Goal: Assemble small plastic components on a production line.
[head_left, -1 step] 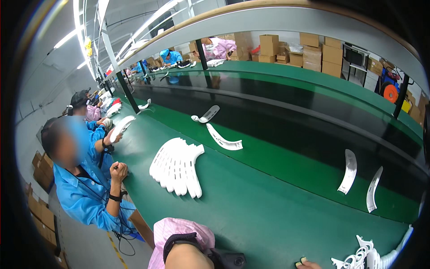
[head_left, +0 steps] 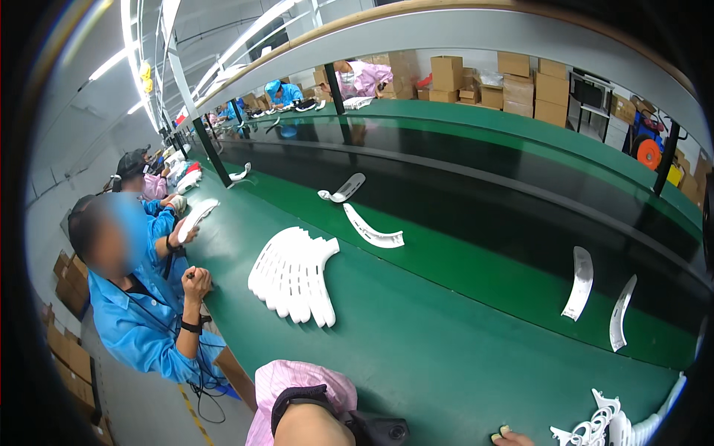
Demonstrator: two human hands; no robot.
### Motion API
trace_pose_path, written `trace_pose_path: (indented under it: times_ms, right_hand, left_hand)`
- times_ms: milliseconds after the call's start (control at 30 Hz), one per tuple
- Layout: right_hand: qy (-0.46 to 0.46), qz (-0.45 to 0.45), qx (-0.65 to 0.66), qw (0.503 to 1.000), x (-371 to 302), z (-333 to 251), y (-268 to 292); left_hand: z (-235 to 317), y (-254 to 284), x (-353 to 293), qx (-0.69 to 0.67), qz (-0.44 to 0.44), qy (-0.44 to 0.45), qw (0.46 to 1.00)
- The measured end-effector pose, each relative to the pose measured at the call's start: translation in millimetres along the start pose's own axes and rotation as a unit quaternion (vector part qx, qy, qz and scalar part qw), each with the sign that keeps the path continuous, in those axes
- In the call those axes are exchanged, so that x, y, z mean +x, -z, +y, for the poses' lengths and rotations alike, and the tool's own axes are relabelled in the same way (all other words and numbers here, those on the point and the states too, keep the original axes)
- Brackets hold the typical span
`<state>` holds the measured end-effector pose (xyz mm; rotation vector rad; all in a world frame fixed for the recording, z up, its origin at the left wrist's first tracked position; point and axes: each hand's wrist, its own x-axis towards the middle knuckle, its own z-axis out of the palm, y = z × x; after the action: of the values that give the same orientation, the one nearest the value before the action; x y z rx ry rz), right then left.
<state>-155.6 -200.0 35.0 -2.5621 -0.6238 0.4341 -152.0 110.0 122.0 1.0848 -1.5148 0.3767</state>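
My left arm in a pink striped sleeve (head_left: 309,379) comes in at the lower edge, with a black band and a small black device (head_left: 379,429) beside it. The left hand itself lies outside the picture. At the bottom edge, only fingertips of my right hand (head_left: 511,436) show, bent close together; whatever they hold, if anything, is cut off. To their right sits a group of white plastic parts with rings and brackets (head_left: 595,427), next to a row of stacked curved white pieces (head_left: 658,420).
A fan of curved white pieces (head_left: 294,279) lies on the green table (head_left: 416,342). Single curved pieces (head_left: 372,229) rest along the belt side. At left, a co-worker in blue (head_left: 149,320) holds a white curved piece (head_left: 198,220) and a dark pen-like tool. Posts (head_left: 212,152) carry an overhead shelf.
The co-worker's white curved piece has shifted slightly left and down. My arm and fingertips stay where they were.
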Motion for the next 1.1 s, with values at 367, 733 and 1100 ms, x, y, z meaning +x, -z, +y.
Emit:
trace_pose_path:
  times_ms: [367,733,1100]
  right_hand:
    - [0.004,0.009,0.006,1.0,9.6,1.2,-9.6]
    - [0.009,0.009,0.004,1.0,22.4,-6.1,-18.0]
    - [0.009,0.004,0.002,1.0,31.7,-22.3,-22.6]
  left_hand:
    - [-6.2,11.1,-12.0,-0.032,0.017,0.01,0.999]
    - [-10.7,23.2,-26.4,-0.065,0.043,0.017,0.997]
    - [-6.0,38.6,-29.3,-0.095,0.064,0.019,0.993]
